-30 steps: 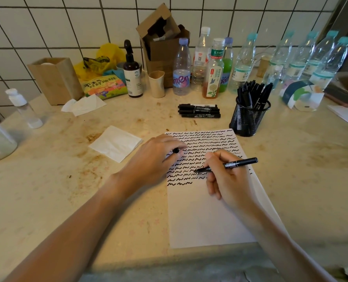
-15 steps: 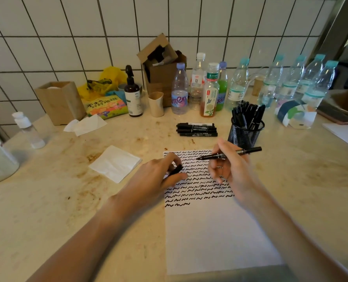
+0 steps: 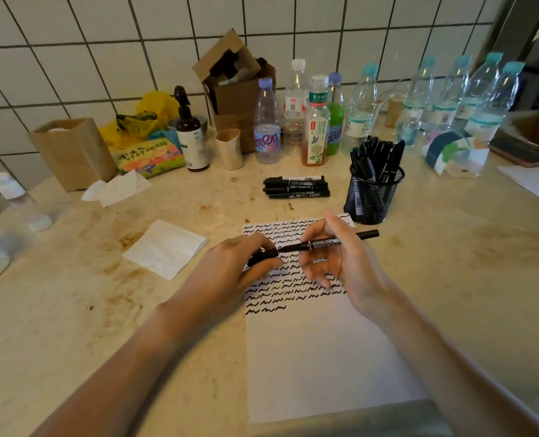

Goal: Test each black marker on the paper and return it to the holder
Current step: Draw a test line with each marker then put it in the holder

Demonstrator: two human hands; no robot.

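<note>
1. Two hands are meeting just above the sheet: the right hand point(image 3: 340, 260) is pinching a slim black marker with white lettering on its barrel point(image 3: 328, 243) between thumb and fingertips, level and crosswise, with its tip pointing toward the left hand point(image 3: 230, 269).
2. The left hand is curling its fingers around a short black marker cap point(image 3: 262, 257), with the cap's mouth lined up at the marker's tip, probably so the two can be pushed together without looking away.
3. Beneath both hands, the white paper sheet covered in rows of black squiggles point(image 3: 325, 357) is lying flat; its blank lower half is sitting nearest the wrists, leaving room for more test strokes.
4. Beyond the right hand's fingertips, the black wire-mesh pen holder point(image 3: 370, 197) is standing, already bristling with markers, close enough for an easy drop-in once capping is done.
5. Beyond the left hand's knuckles, a small pile of loose black markers point(image 3: 295, 187) is lying on the stained beige countertop point(image 3: 72, 310), seemingly waiting their turn.
</note>
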